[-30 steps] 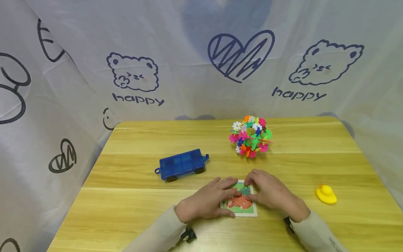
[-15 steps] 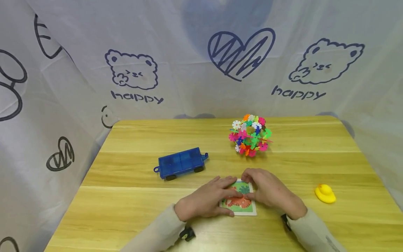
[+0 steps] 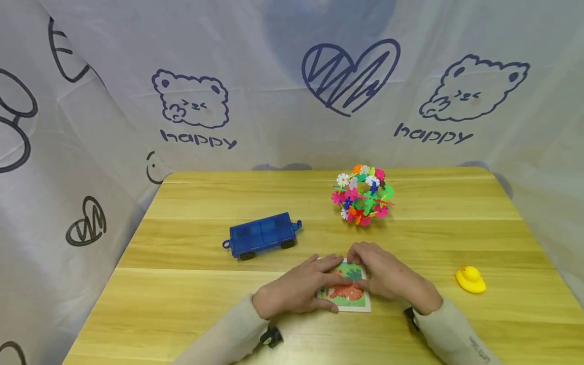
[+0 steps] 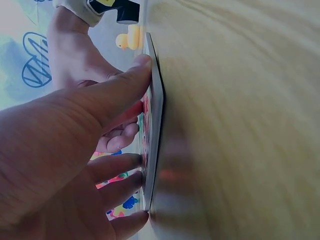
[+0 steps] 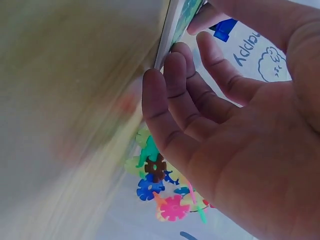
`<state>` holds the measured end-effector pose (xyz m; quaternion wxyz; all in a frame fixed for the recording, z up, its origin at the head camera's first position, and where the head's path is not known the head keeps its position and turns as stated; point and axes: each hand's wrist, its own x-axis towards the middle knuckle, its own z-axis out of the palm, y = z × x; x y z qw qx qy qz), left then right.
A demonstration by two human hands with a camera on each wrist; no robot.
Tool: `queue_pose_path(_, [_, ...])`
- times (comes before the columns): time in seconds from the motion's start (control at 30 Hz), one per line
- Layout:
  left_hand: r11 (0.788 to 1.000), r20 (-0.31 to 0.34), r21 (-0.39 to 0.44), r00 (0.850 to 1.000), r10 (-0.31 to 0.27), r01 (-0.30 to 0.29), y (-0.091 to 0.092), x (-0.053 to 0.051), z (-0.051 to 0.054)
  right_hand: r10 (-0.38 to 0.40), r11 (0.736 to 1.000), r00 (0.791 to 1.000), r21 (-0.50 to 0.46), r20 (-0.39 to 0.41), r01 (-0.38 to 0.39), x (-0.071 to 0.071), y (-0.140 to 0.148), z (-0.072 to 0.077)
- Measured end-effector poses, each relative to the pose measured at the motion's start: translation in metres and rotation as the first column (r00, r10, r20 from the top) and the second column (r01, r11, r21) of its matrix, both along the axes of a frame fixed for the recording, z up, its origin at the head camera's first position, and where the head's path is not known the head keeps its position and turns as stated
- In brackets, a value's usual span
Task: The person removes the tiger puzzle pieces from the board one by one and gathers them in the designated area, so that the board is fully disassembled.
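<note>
A small square picture puzzle (image 3: 345, 293) with a white border, green ground and an orange animal lies flat on the wooden table. Faint seam lines run across its picture. My left hand (image 3: 298, 286) rests over its left side with fairly straight fingers, the thumb (image 4: 135, 75) near the near edge and the other fingertips toward the far edge. My right hand (image 3: 388, 274) holds the far right part, its fingers (image 5: 157, 95) bent at the edge and its thumb over the picture. Both hands hide parts of the puzzle.
A blue toy wagon (image 3: 262, 236) with black wheels stands left of and beyond the hands. Farther back sits a ball of colourful flower-shaped discs (image 3: 363, 196). A yellow rubber duck (image 3: 471, 280) is to the right. A white cloth with drawings (image 3: 274, 91) hangs behind the table.
My right hand has shifted slightly left along the puzzle's far edge, its fingers more bent. The left hand stays in place. The whole view has drifted a little.
</note>
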<state>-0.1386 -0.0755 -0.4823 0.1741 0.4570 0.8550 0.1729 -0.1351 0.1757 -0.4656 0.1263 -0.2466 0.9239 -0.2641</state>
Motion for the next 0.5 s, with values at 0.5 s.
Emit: queue_pose_path(0.5, [1.0, 0.016, 0.004, 1.0, -0.001, 0.001, 0.0008, -0.001, -0.0031, -0.036, 0.999, 0.999, 0.013, -0.026, 0.037, 0.0041, -0.001, -0.003])
